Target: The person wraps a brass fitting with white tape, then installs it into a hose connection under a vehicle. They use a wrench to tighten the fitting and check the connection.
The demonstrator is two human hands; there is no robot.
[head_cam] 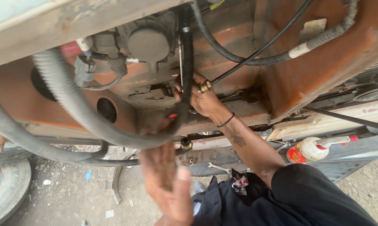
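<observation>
right hand (pixel 203 98): fingers clamped on wrench (pixel 239 97) at orange frame (pixel 306 71) | left hand (pixel 166 180): blurred, fingers spread, empty, under hose (pixel 72 104) | wrench: likely stiff, heavy, greasy; grip mid-shank

A spray bottle (pixel 309 150) lies right of the wrench (pixel 218 168), below the hoses (pixel 67 100)

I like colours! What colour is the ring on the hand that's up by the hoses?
Gold, on the right hand; the ring shows best in the head view.
</observation>
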